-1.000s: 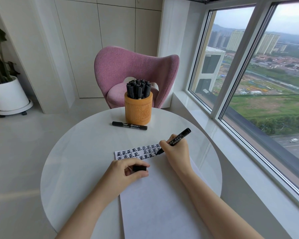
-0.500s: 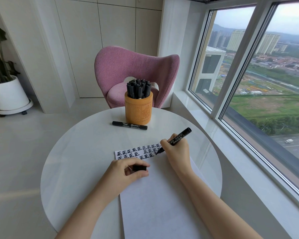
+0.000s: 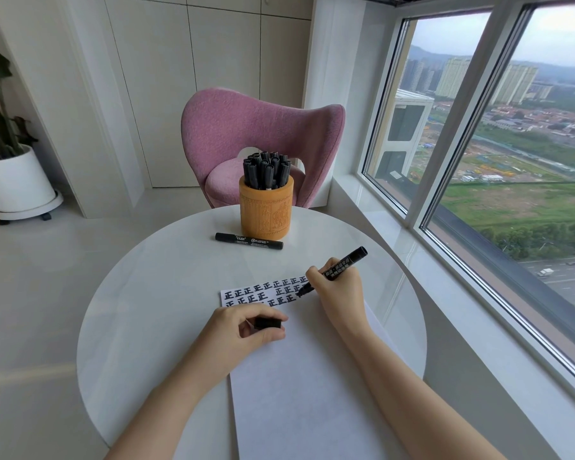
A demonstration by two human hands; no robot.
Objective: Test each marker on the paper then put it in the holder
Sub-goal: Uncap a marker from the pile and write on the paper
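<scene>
My right hand (image 3: 341, 293) grips an uncapped black marker (image 3: 344, 263), its tip touching the white paper (image 3: 299, 386) at the right end of two rows of black test marks (image 3: 263, 292). My left hand (image 3: 243, 330) rests on the paper's left edge and pinches the marker's black cap (image 3: 267, 323). A second, capped black marker (image 3: 249, 241) lies flat on the table in front of the orange carved holder (image 3: 266, 210). Several capped black markers (image 3: 266, 171) stand upright in the holder.
The round white table (image 3: 140, 313) has its edge close on all sides. A pink chair (image 3: 259, 141) stands behind the holder. A window sill (image 3: 478, 327) runs along the right. A white plant pot (image 3: 15, 180) sits on the floor at far left.
My right hand has shifted the marker tip very slightly along the lower row of marks. The left hand and the cap have stayed put.
</scene>
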